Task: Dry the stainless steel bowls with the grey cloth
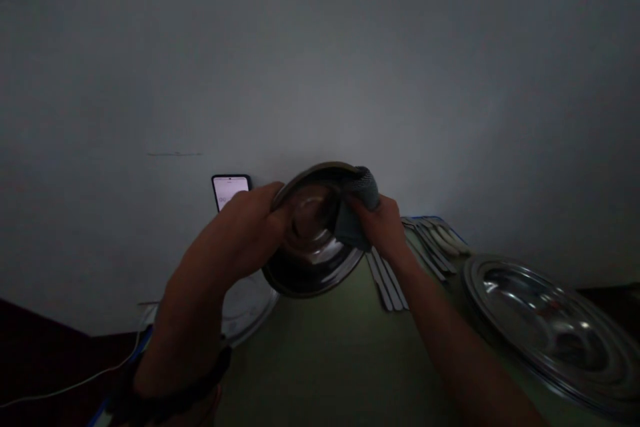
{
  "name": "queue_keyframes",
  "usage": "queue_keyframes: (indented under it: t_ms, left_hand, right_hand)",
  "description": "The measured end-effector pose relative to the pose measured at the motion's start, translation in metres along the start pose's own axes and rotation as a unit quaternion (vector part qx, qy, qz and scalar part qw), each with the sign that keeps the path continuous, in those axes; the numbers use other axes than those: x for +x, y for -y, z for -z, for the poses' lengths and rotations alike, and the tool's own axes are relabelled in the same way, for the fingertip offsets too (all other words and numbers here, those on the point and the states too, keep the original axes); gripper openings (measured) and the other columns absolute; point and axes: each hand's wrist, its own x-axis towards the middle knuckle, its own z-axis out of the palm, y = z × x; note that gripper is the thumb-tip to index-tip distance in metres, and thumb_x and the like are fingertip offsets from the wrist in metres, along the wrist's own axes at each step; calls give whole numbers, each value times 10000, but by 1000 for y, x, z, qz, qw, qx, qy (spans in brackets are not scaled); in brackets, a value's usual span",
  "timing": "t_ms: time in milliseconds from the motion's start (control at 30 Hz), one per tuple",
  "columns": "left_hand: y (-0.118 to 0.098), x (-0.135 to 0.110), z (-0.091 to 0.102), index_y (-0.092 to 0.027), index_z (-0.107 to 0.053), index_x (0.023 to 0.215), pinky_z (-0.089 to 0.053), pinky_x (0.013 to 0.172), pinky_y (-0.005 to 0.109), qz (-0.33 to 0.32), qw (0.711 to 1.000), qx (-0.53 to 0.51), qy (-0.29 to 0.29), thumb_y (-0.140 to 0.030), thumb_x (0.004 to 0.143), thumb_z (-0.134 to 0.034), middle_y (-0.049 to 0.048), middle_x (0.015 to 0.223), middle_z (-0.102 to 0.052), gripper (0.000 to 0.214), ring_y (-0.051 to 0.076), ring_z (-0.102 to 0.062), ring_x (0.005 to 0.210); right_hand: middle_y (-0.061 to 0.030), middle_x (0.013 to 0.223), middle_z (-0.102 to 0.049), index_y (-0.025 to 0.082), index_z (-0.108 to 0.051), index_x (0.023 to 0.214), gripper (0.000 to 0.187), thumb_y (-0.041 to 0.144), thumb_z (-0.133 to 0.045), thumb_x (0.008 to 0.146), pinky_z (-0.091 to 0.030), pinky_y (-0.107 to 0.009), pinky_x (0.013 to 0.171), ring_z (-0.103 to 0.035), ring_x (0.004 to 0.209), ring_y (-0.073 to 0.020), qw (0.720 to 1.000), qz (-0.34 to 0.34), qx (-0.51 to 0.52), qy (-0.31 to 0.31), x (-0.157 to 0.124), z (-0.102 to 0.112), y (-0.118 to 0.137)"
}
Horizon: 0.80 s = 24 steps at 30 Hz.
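A shiny metal bowl (320, 267), wide-rimmed and tilted so its inside faces me, is held up over the table. My left hand (255, 223) is closed around its left edge. At the upper right of the rim, my right hand (377, 220) pinches a grey-blue cloth (353, 223), which is folded over the edge and pressed against the inside. Dim light leaves the bowl's inner surface hard to make out. Below my left forearm, another round metal dish (250, 307) lies partly hidden.
Several pieces of metal cutlery (387, 283) lie on the green table (320, 360) to the right, some with pale handles (447, 239). Stacked metal plates (540, 320) stand farther right. A lit phone (230, 190) leans against the wall (320, 67). A white cable (75, 380) hangs at left.
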Motion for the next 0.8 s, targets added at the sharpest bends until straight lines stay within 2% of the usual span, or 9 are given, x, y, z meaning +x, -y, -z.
queue_keyframes:
  t_ms: [67,167,233,333,433,500,567,633,800]
  left_hand:
    - [0,0,4,-235,-647,840,-384,604,360,18,997,66,-27,-475,797,-557,58,699,-642,260,247,-563,636]
    - [0,-1,5,-269,-580,1064,-409,595,367,33,992,67,-103,-538,812,-530,50,750,-646,372,265,-590,697]
    - [1,0,1,-283,-533,1143,-424,615,370,36,989,40,-138,-554,819,-525,36,736,-638,422,263,-599,711]
    - [3,2,-5,-298,-517,1152,-449,672,375,28,990,6,-141,-574,843,-484,35,788,-660,416,258,-615,760]
    - [2,4,-4,-263,-578,1063,-469,721,388,16,993,34,-113,-545,849,-477,60,863,-674,368,269,-619,806]
    - [0,4,-1,-222,-622,999,-479,720,394,13,993,79,-85,-528,811,-533,77,844,-675,370,277,-624,784]
    - [-1,4,4,-197,-652,979,-491,680,376,17,993,90,-75,-518,772,-582,82,808,-682,388,267,-632,731]
    - [-1,2,7,-193,-665,996,-495,647,347,7,995,70,-73,-502,772,-583,80,805,-695,391,245,-641,692]
    - [6,0,9,-222,-676,1009,-473,650,338,-39,981,185,54,-511,819,-476,72,847,-717,400,251,-652,744]
  right_hand:
    - [-70,755,-712,168,-648,736,334,500,-672,701,-511,-329,623,-680,751,-238,979,-106,170,35,-3,-8,1]
    - [-73,905,-735,177,-650,849,240,358,-704,701,-566,-339,726,-705,808,-211,903,-202,376,49,-10,-21,9]
    - [-65,962,-734,190,-638,880,206,278,-701,705,-573,-332,771,-707,831,-190,871,-225,434,41,-16,-28,15]
    - [-58,984,-730,199,-619,892,199,228,-684,706,-582,-351,751,-707,813,-187,850,-253,452,101,-22,-35,19]
    - [-56,969,-728,189,-628,867,229,225,-712,657,-568,-347,755,-697,799,-182,865,-229,422,145,-19,-30,13]
    - [-54,947,-727,173,-649,858,269,250,-738,617,-547,-340,779,-686,811,-182,904,-180,369,116,-12,-18,6]
    - [-63,875,-726,154,-669,843,292,318,-738,612,-530,-356,736,-672,796,-208,961,-105,244,78,-3,-3,1]
    - [-73,768,-709,140,-679,775,246,348,-701,646,-499,-353,658,-652,740,-225,994,-29,73,72,2,10,1]
    - [-60,685,-679,160,-690,754,178,325,-624,740,-419,-307,593,-614,662,-196,986,102,-125,52,-3,21,25]
